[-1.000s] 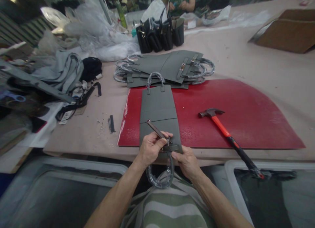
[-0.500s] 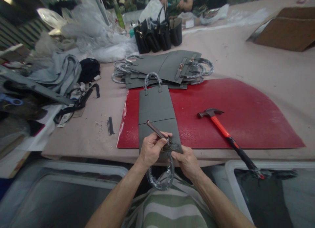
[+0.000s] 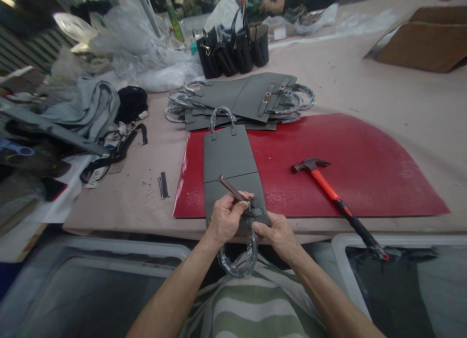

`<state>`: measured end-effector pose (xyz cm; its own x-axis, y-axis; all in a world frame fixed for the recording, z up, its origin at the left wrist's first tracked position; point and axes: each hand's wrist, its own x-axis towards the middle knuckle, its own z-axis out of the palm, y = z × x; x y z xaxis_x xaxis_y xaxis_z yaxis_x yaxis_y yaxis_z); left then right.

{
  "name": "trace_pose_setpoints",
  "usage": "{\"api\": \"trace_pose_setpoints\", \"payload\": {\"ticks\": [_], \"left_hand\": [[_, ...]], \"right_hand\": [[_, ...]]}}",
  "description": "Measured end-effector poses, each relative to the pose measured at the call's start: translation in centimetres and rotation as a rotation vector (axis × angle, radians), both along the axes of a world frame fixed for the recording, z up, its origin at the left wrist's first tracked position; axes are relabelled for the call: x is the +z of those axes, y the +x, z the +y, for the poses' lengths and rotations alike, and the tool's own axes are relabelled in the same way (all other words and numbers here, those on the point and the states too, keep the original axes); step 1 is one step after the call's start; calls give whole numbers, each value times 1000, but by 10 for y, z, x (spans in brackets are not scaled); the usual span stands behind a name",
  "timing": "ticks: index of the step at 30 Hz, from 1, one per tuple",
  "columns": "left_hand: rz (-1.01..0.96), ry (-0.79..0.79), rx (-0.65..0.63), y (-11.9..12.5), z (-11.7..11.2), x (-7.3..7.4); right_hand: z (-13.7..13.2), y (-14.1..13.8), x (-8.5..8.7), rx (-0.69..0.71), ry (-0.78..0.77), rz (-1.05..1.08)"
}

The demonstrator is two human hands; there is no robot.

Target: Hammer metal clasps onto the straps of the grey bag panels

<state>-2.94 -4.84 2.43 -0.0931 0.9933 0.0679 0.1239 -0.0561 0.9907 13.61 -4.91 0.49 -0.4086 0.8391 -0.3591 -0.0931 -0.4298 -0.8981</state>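
Note:
A grey bag panel (image 3: 230, 155) lies lengthwise over the near edge of a red mat (image 3: 346, 172), with a plastic-wrapped handle at each end. My left hand (image 3: 226, 219) is closed around a slim metal punch-like rod (image 3: 232, 187), which leans over the panel near its small metal fitting. Pinched between the fingers and thumb of my right hand (image 3: 276, 232) is the panel's near edge, beside the base of the near handle (image 3: 239, 270). My fingers partly hide the fitting. To the right, a claw hammer (image 3: 328, 189) with a red and black grip rests on the mat.
Behind the mat is a stack of grey panels (image 3: 237, 97) with wrapped handles. Several black bags (image 3: 233, 51) stand farther back, before a person (image 3: 268, 2). Two dark strips (image 3: 163, 185) lie at left, near cloth and plastic (image 3: 91, 104). A cardboard box (image 3: 423, 41) sits at right.
The view has shifted slightly. Both hands stay at the near end of the panel, and the rod's tilt has changed only a little.

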Motion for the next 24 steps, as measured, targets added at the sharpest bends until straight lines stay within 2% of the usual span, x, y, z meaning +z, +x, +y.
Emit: {"api": "trace_pose_setpoints", "payload": {"ticks": [4,12,18,24], "left_hand": [[8,-2,-6,-4,4,3],[45,70,24,-1,0,14],[167,170,40,3,-5,12],[211,156,75,7,0,9]], "right_hand": [[-2,-4,0,-66,50,33],[3,-6,-1,-47,69,105],[3,-7,-1,-62,45,123],[7,-9,-2,-97,4,123]]}}
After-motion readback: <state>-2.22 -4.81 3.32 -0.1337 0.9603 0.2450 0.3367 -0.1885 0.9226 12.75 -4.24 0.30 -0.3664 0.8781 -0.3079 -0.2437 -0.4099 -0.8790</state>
